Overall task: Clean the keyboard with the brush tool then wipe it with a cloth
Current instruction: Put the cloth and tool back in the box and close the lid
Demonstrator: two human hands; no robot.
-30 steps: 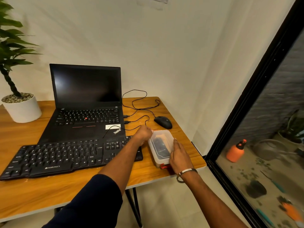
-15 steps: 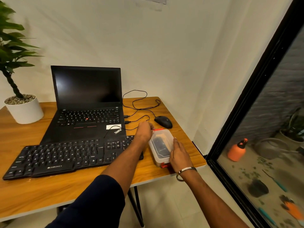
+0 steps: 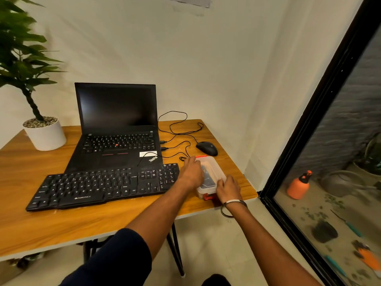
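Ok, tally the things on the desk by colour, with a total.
Black: 3 – laptop, keyboard, mouse
White: 1 – plant pot
Clear with red clips: 1 – plastic box, both hands on it
Total: 5

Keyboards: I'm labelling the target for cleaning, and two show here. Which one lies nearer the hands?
The separate black keyboard at the front of the table, marked Zebronics; its right end lies beside the left hand. The laptop and its built-in keys sit farther back.
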